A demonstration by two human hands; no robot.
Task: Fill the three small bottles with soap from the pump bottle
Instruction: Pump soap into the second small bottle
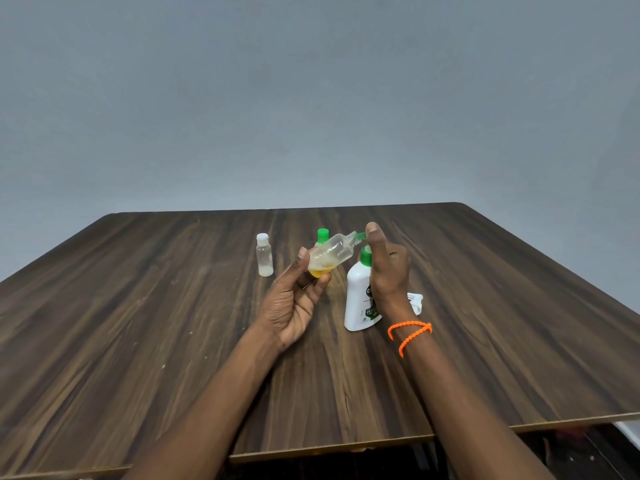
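My left hand (296,299) grips a small clear bottle (332,252) without a cap, tilted with its open neck against the green pump spout; yellow soap pools in its lower end. The white pump bottle (358,299) stands upright on the wooden table (138,323). My right hand (386,268) rests on top of its green pump head, fingers hidden behind the palm. A second small bottle with a green cap (322,236) stands behind the held one. A third small clear bottle with a white cap (264,255) stands to the left.
A small white cap (415,302) lies on the table just right of the pump bottle, partly behind my right wrist. An orange band (410,332) circles that wrist. The table's near edge runs below my forearms, and a grey wall stands behind.
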